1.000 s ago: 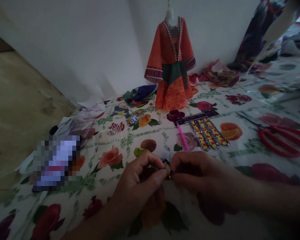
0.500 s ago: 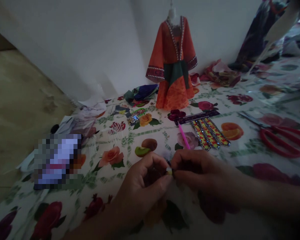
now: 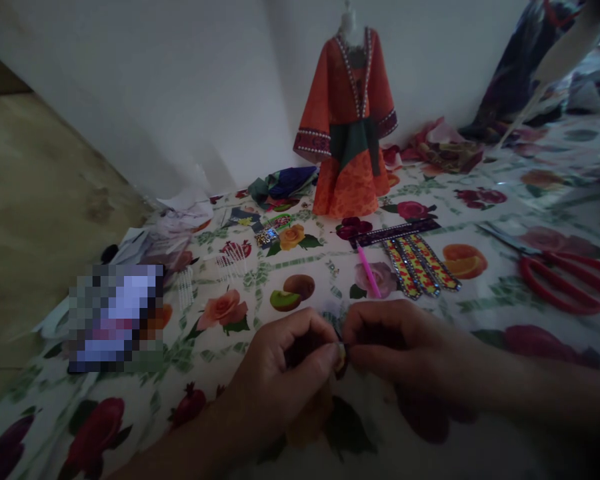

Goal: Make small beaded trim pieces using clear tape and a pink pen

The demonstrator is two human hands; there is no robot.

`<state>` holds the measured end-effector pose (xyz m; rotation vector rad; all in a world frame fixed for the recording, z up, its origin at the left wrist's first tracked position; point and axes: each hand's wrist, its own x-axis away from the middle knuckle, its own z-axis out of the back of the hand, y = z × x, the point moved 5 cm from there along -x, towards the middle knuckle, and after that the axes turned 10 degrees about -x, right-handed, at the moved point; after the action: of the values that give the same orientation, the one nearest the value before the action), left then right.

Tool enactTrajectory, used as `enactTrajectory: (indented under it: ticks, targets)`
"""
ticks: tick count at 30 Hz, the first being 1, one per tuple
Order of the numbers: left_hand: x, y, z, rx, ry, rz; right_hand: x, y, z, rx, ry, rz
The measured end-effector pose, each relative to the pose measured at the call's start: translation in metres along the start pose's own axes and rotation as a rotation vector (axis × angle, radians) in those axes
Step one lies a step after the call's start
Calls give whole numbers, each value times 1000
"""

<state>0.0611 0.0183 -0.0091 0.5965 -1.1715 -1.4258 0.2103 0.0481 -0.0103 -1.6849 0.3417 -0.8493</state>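
Note:
My left hand and my right hand meet low in the middle of the view, just above the floral tablecloth. Both pinch one tiny dark and pale piece between thumb and fingertips. What the piece is I cannot make out. A pink stick lies just beyond my right hand. Next to it lie beaded trim strips in yellow and red.
A small orange paper dress on a mannequin stands at the back by the white wall. Red-handled scissors lie at the right. Fabric scraps and paper bits lie at the back left; more cloth is piled at the back right.
Both hands have stayed together on the tiny piece, turning it a little and sinking slightly toward the cloth. The view has tilted a bit.

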Motion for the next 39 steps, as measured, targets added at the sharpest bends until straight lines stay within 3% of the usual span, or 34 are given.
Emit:
enactTrajectory:
  ticks: [5,12,23,29,39]
  targets:
    - [1,-3,-2,-7,-4,50,2,-4,1,49,28,7]
    - [0,-4,-6,-81,-22,5,2,6,-1,14,28,39]
    - [3,-6,-4,-127,-39,-9,0,1,-1,55,14,3]
    - [3,0,-4,-231,7,-63,2,-3,-2,106,12,-13]
    - [1,-1,-2,-210,54,-114,1,10,-4,3,11,20]
